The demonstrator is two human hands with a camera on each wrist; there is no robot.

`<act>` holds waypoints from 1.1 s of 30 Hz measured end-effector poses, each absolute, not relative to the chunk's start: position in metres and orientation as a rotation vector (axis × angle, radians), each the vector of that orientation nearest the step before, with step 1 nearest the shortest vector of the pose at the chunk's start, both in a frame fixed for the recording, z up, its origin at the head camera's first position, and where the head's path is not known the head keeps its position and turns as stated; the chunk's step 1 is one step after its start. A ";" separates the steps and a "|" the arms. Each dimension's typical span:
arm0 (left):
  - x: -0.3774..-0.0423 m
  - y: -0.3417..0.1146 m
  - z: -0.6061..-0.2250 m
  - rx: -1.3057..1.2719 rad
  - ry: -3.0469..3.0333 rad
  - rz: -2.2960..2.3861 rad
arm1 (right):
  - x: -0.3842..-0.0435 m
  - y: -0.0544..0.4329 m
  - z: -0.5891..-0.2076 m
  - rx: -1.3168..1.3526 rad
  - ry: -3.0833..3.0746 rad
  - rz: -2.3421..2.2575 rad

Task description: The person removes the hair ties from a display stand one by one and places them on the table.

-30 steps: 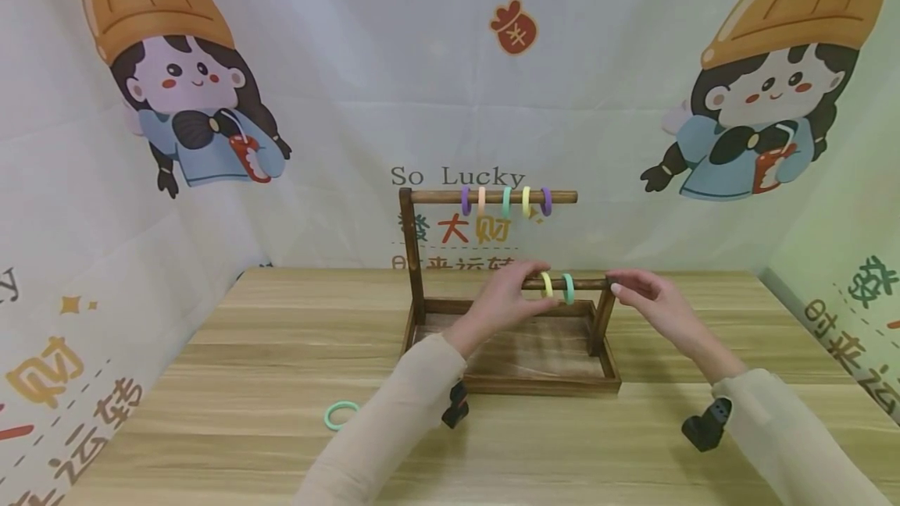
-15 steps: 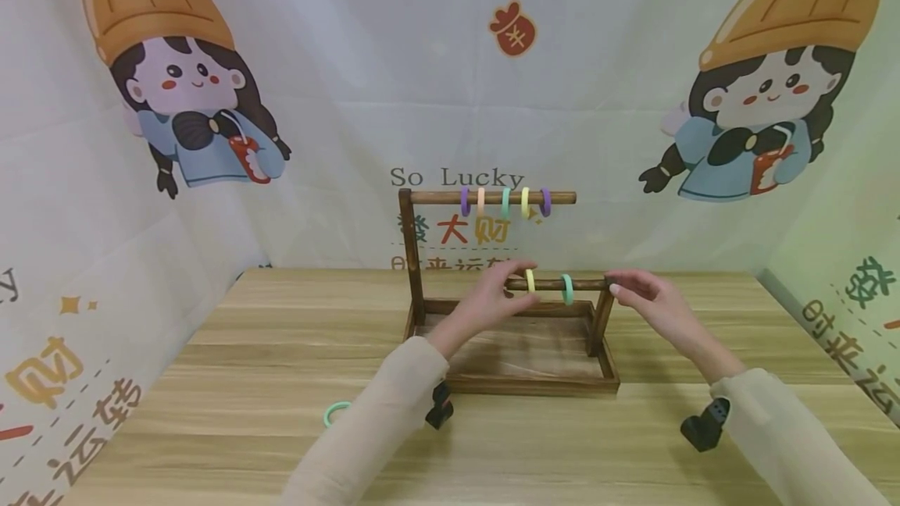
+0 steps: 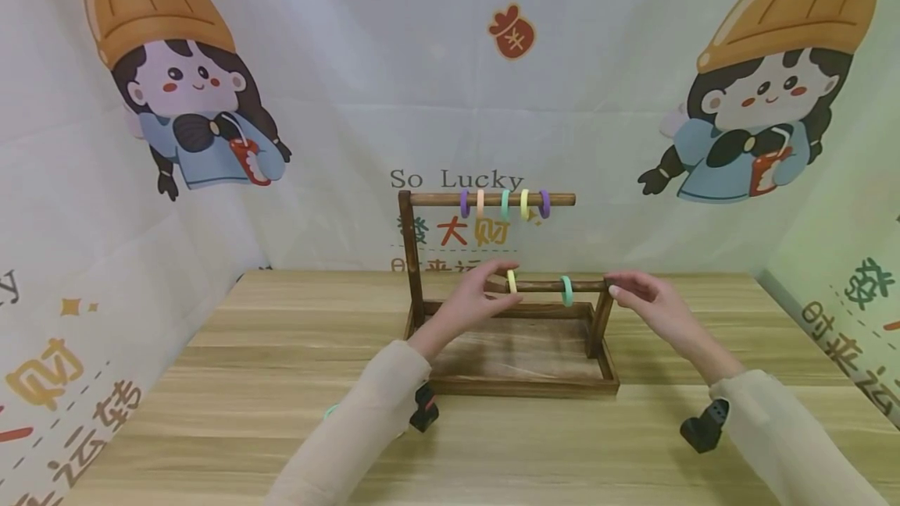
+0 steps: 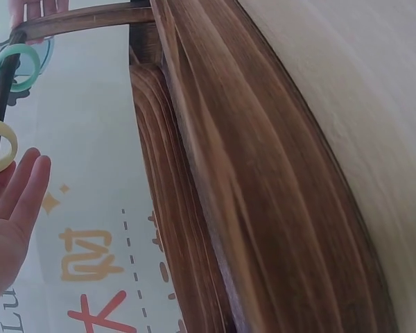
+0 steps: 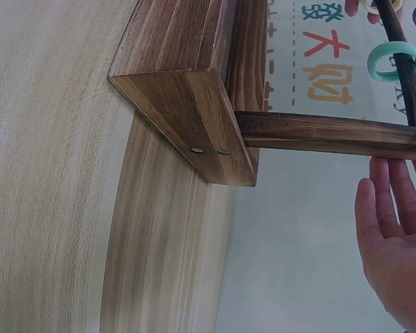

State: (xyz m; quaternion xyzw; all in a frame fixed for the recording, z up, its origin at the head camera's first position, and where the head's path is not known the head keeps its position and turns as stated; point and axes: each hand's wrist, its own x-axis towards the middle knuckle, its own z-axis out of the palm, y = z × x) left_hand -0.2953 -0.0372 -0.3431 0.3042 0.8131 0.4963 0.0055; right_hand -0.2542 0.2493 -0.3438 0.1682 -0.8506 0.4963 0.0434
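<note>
My left hand (image 3: 474, 299) pinches a pale yellow ring (image 3: 511, 281) between thumb and fingers. The ring encircles the lower bar (image 3: 541, 286) of a dark wooden rack (image 3: 520, 387), right at the bar's free left end. Farther right on that bar hangs a mint green ring (image 3: 566, 290), also seen in the right wrist view. At the rack's right post (image 3: 600, 322), my right hand (image 3: 657, 304) grips the top, thumb in front. The right wrist view shows its other fingers (image 5: 395, 198) extended just below the post's end.
On the rack's upper bar (image 3: 443, 199) hang several rings: purple (image 3: 465, 204), peach, green, yellow and purple. Another green ring (image 3: 330, 411) lies on the wooden table (image 3: 211, 381), mostly hidden by the left sleeve. A printed cloth (image 3: 337, 139) stands behind.
My left hand has slid the yellow ring leftward along the lower bar, away from the green one, to the free end. The right hand has stayed at the post.
</note>
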 end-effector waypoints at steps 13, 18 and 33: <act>-0.294 -0.046 -0.350 0.948 2.536 1.596 | -0.256 0.249 -0.345 0.509 -2.600 1.517; -0.290 -0.051 -0.350 0.939 2.546 1.601 | -0.255 0.250 -0.345 0.521 -2.602 1.504; -0.278 -0.061 -0.348 1.016 2.607 1.579 | -0.254 0.249 -0.345 0.514 -2.599 1.504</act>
